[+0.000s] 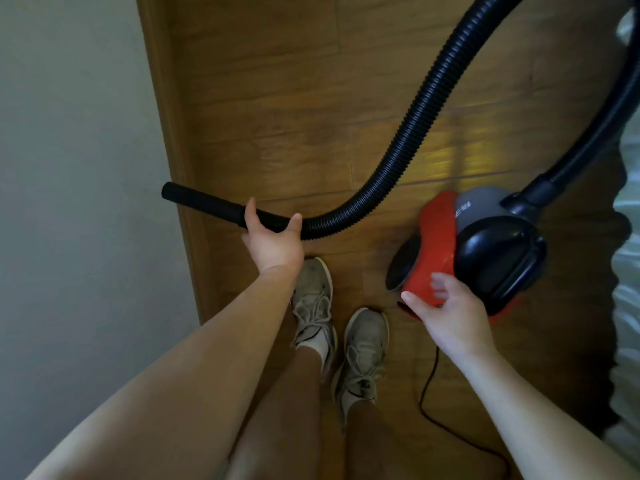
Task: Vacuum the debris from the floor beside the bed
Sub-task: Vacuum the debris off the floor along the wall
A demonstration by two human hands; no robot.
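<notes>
A small red, grey and black canister vacuum hangs or sits low over the wooden floor at the right. Its black ribbed hose loops up out of view and comes down to a smooth black nozzle that points left toward the wall. My left hand is shut around the hose just behind the nozzle. At the vacuum's near red edge, my right hand has its fingers spread and touching the casing. No debris is visible on the floor.
A pale wall with a wooden skirting board runs along the left. The bed's light bedding edges the right side. My two feet in pale sneakers stand between. A thin black power cord trails across the floor at lower right.
</notes>
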